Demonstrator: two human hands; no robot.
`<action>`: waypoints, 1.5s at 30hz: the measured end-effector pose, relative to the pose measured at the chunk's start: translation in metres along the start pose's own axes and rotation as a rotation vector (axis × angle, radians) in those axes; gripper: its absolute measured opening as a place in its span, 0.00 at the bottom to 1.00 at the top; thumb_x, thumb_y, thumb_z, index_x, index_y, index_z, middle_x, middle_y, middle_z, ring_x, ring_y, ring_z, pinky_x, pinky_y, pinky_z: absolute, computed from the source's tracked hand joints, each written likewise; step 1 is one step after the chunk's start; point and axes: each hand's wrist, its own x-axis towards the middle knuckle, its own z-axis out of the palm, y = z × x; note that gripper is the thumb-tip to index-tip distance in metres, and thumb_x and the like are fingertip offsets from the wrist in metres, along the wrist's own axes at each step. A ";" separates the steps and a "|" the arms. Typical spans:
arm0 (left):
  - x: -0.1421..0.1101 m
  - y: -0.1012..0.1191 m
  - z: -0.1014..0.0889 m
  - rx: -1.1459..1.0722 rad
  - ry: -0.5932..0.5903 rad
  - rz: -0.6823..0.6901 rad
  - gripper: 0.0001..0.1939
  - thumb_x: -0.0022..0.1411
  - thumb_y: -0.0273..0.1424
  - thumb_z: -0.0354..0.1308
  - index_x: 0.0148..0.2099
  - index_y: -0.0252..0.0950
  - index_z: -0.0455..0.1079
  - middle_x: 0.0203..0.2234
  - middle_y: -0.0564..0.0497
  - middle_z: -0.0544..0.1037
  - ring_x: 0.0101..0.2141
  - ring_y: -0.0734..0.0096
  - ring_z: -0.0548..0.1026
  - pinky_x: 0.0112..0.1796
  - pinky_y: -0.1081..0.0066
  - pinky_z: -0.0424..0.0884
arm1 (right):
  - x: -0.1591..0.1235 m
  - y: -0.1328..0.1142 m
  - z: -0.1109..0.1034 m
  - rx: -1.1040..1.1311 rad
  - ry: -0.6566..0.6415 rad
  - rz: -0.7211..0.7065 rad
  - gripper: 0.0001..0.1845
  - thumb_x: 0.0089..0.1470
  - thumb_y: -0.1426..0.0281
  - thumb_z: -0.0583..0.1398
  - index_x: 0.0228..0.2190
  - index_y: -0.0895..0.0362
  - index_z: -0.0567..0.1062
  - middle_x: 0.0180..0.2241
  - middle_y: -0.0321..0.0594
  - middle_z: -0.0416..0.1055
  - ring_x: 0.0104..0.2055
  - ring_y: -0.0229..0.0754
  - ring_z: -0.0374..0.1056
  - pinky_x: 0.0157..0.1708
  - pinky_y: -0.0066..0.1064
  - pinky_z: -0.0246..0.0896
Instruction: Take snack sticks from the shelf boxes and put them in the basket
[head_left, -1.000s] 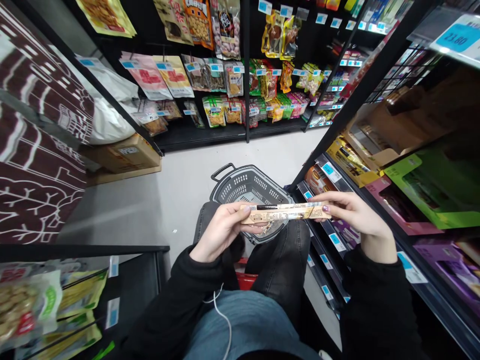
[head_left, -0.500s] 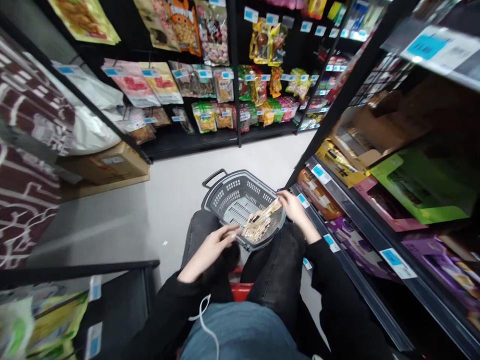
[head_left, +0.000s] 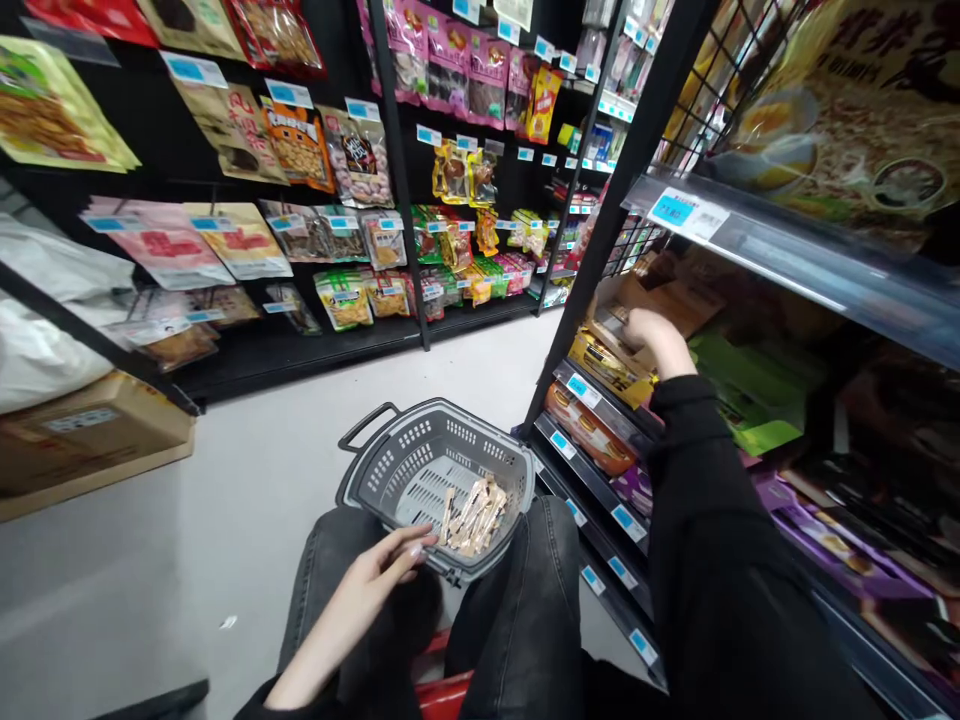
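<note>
A grey plastic shopping basket [head_left: 465, 428] rests against my knees, its handle up at the far left. Inside, toward the near right, lies a loose pile of small, slim beige-wrapped packets [head_left: 474, 515]. My left hand [head_left: 382, 565] is at the basket's near-left rim, its fingers bent over the edge and the thumb close below. My right hand [head_left: 654, 335] reaches into an open cardboard box [head_left: 686, 300] on the right-hand shelf. Its fingers point down into the box and are mostly hidden, so what they touch does not show.
Beside my right arm, shelves hold yellow packs [head_left: 607, 365], a green display box [head_left: 750, 390] and a purple box [head_left: 817, 530]. A shelf edge [head_left: 787, 270] juts above that forearm. Hanging snack bags [head_left: 352, 160] fill the rack ahead. A large carton [head_left: 90, 430] sits at the left.
My right hand has left the basket, where it held a slim packet, and moved right into the cardboard box. That packet is no longer in the hand's visible part. My left hand stays at the rim.
</note>
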 end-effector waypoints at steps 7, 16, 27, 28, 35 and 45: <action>-0.006 -0.001 0.008 0.006 -0.041 0.014 0.34 0.43 0.52 0.61 0.47 0.33 0.70 0.45 0.39 0.77 0.44 0.54 0.74 0.43 0.61 0.70 | 0.022 -0.003 0.010 -0.011 -0.262 -0.043 0.09 0.45 0.74 0.61 0.31 0.66 0.78 0.28 0.45 0.75 0.27 0.38 0.70 0.28 0.25 0.62; -0.007 -0.004 0.008 0.005 -0.053 0.010 0.35 0.43 0.52 0.61 0.48 0.32 0.70 0.44 0.39 0.77 0.45 0.53 0.74 0.43 0.61 0.70 | -0.019 -0.003 -0.020 -0.105 0.251 0.219 0.17 0.53 0.75 0.54 0.43 0.68 0.73 0.41 0.63 0.71 0.43 0.56 0.70 0.36 0.38 0.64; -0.010 0.057 0.052 -0.290 -0.238 0.266 0.32 0.48 0.51 0.60 0.49 0.33 0.70 0.41 0.40 0.78 0.41 0.56 0.76 0.43 0.60 0.71 | -0.154 -0.050 0.057 0.170 1.163 -0.542 0.12 0.58 0.69 0.54 0.41 0.49 0.76 0.37 0.42 0.76 0.39 0.44 0.71 0.39 0.37 0.65; -0.013 0.066 0.056 -0.403 -0.332 0.290 0.34 0.49 0.53 0.58 0.51 0.32 0.69 0.41 0.39 0.78 0.40 0.55 0.76 0.41 0.59 0.72 | -0.169 -0.059 0.066 0.211 1.143 -0.639 0.12 0.56 0.69 0.56 0.41 0.47 0.76 0.37 0.39 0.76 0.40 0.44 0.72 0.40 0.37 0.66; -0.032 0.091 0.048 -0.714 -0.842 0.076 0.37 0.53 0.56 0.50 0.53 0.30 0.67 0.45 0.34 0.76 0.34 0.54 0.78 0.25 0.65 0.75 | -0.219 -0.076 0.098 0.447 0.869 -0.971 0.19 0.55 0.71 0.59 0.45 0.37 0.72 0.36 0.32 0.77 0.40 0.42 0.73 0.45 0.39 0.69; -0.053 0.084 0.043 -0.367 -0.524 -0.009 0.14 0.53 0.31 0.63 0.41 0.29 0.71 0.33 0.41 0.80 0.26 0.66 0.78 0.22 0.73 0.74 | -0.204 -0.058 0.115 0.400 0.895 -0.914 0.15 0.53 0.71 0.60 0.41 0.41 0.75 0.36 0.32 0.78 0.38 0.42 0.74 0.42 0.39 0.69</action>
